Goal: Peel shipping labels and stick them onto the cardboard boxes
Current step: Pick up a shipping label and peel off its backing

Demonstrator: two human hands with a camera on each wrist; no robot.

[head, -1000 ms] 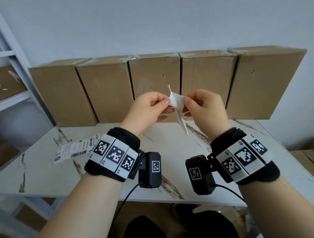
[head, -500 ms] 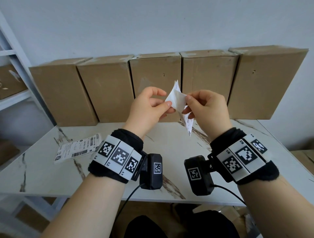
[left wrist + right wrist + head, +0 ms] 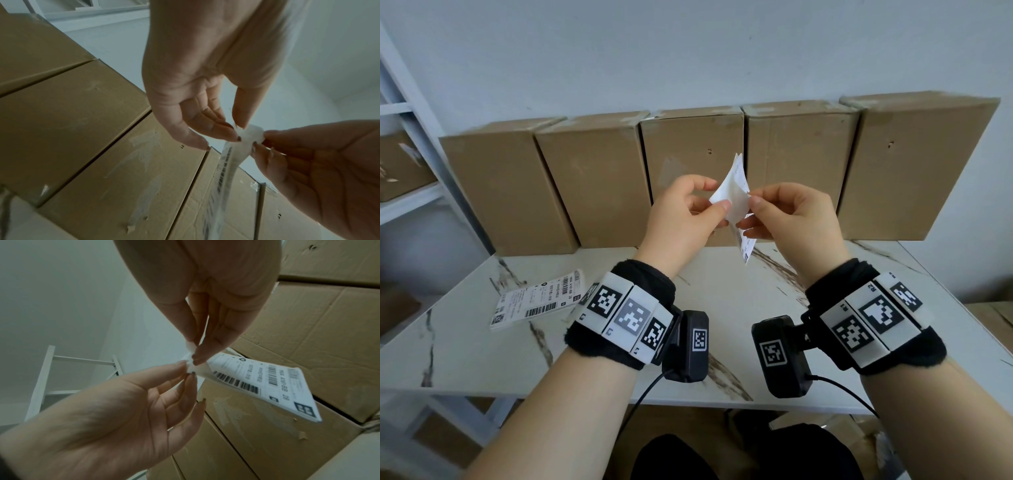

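A white shipping label [image 3: 734,200] hangs in the air in front of the middle cardboard box [image 3: 688,147], its printed end pointing down. My left hand [image 3: 719,205] pinches one corner between thumb and fingertips. My right hand [image 3: 751,212] pinches the same corner from the other side. In the left wrist view a small white flap [image 3: 252,134] is stretched between the two pinches. The right wrist view shows the label's printed face with barcodes [image 3: 267,382] pointing away toward the boxes. Which layer each hand holds I cannot tell.
Several brown cardboard boxes [image 3: 801,164] stand upright in a row against the wall at the back of the marble table [image 3: 482,346]. A small stack of printed labels [image 3: 537,301] lies on the table at the left. A white shelf frame [image 3: 410,202] stands at the far left.
Both hands have risen a little with the label. Its upper end has swung up, and the white flap between the thumbs has widened.
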